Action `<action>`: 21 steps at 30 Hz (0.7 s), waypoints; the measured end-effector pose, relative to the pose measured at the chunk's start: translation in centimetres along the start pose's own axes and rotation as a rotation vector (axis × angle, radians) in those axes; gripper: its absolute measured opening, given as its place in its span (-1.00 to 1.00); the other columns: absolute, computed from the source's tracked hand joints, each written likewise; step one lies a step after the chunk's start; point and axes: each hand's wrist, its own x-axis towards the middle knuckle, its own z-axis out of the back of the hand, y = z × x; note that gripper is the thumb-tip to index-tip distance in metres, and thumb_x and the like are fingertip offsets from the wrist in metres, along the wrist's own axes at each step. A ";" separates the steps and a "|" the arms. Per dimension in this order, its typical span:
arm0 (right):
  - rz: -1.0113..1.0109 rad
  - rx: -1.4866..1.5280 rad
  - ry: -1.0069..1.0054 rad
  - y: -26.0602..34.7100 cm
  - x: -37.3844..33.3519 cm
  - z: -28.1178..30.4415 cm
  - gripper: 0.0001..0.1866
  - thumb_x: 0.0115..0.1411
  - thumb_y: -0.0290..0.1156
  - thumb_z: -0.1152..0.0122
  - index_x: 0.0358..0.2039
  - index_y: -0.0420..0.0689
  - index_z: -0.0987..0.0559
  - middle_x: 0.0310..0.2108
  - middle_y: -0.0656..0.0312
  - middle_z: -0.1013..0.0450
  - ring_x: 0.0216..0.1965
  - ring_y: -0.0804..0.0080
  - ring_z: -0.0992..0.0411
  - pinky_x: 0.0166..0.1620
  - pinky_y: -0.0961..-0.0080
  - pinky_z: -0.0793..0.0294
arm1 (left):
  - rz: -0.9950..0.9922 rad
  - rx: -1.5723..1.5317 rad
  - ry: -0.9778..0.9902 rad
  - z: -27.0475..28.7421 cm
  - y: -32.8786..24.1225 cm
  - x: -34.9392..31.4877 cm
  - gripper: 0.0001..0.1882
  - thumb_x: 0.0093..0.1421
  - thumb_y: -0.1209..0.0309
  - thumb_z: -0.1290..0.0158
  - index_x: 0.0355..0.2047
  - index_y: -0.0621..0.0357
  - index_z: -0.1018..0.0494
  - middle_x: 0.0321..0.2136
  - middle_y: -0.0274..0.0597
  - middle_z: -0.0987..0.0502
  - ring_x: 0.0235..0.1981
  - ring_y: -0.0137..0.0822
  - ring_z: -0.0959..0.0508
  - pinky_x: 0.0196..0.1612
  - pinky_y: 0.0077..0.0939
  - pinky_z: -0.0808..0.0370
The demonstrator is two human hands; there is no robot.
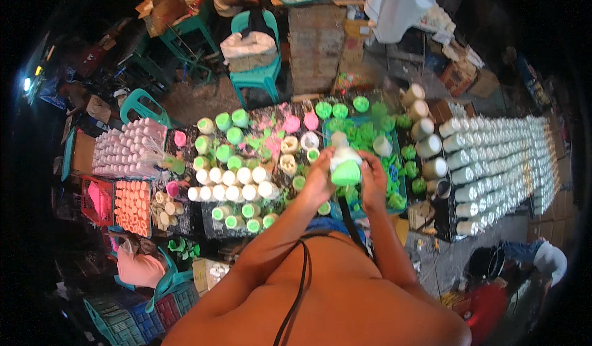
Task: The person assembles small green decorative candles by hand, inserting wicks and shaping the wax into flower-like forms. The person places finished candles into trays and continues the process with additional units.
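Between my two hands, above the near side of the table, is a rounded white piece with a bright green ribbed end (346,172). It looks like a candle or a cast in its mould; which one I cannot tell. My left hand (319,181) grips it from the left, fingers closed on its side. On the opposite side, my right hand (372,183) holds it with thumb and fingers. Behind and under the piece lies a teal tray (333,126) with green scraps (364,138) and green rounded pieces. A white cup-like piece (382,145) sits among the scraps, close to my right hand.
White cylinders (231,184) lie in rows left of my hands, near green-topped white cups (234,136). Pale cylinders (487,167) fill the right side. Farther left are pinkish cylinders (126,149) and orange pieces (132,207). A teal chair (258,78) stands beyond the table; another person (549,261) is at lower right.
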 end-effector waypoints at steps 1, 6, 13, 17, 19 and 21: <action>0.023 -0.035 -0.004 0.0 0.3 0.4 -0.75 0.39 -0.41 -0.20 0.03 -0.21 -0.55 0.01 0.22 -0.52 0.00 0.47 -0.46 0.10 0.50 -0.40 | -0.029 0.053 0.052 1.3 0.7 0.8 -0.87 0.48 0.40 0.07 -0.01 -0.01 -0.41 -0.06 -0.30 -0.54 -0.01 -0.29 -0.59 0.07 -0.28 -0.59; 0.089 -0.342 -0.015 3.4 0.8 -0.1 -0.83 0.24 -0.46 -0.37 -0.15 -0.15 -0.64 -0.05 0.17 -0.58 -0.07 0.41 -0.52 -0.05 0.48 -0.45 | 0.043 0.067 0.081 0.0 0.7 0.0 -0.67 0.55 0.21 0.18 0.15 0.07 -0.40 -0.02 -0.22 -0.55 0.03 -0.34 -0.58 0.03 -0.34 -0.60; 0.527 -0.837 0.075 6.2 0.1 -2.5 -0.81 0.19 -0.45 -0.38 -0.17 -0.17 -0.69 -0.10 0.07 -0.61 -0.05 0.15 -0.56 0.04 0.30 -0.48 | -0.007 0.211 0.162 -1.6 0.7 -1.8 -0.49 0.48 0.00 0.07 0.24 0.07 -0.34 0.07 -0.17 -0.55 0.08 -0.25 -0.57 0.11 -0.25 -0.55; 0.535 -0.799 0.035 8.5 -1.0 -3.6 -0.74 0.17 -0.53 -0.35 -0.10 -0.16 -0.66 -0.07 0.03 -0.58 0.00 0.01 -0.52 0.06 0.20 -0.48 | 0.092 -0.035 0.167 -0.4 0.3 -1.3 -0.46 0.46 -0.04 0.06 0.23 0.06 -0.36 0.08 -0.15 -0.54 0.08 -0.21 -0.56 0.12 -0.20 -0.54; 0.532 -0.821 0.111 7.8 -1.1 -2.9 -0.74 0.16 -0.53 -0.35 -0.10 -0.17 -0.65 -0.05 0.04 -0.57 0.02 0.03 -0.51 0.06 0.19 -0.48 | 0.068 -0.084 0.201 -0.2 0.3 -1.0 -0.47 0.46 -0.04 0.06 0.22 0.06 -0.37 0.07 -0.16 -0.55 0.07 -0.23 -0.56 0.12 -0.20 -0.53; 0.535 -0.830 0.134 6.9 -1.1 -2.3 -0.74 0.16 -0.52 -0.36 -0.11 -0.18 -0.64 -0.04 0.04 -0.57 0.02 0.03 -0.52 0.06 0.19 -0.48 | 0.082 -0.068 0.202 -0.4 0.5 -1.2 -0.47 0.46 -0.03 0.06 0.23 0.07 -0.37 0.08 -0.18 -0.55 0.08 -0.25 -0.55 0.14 -0.22 -0.49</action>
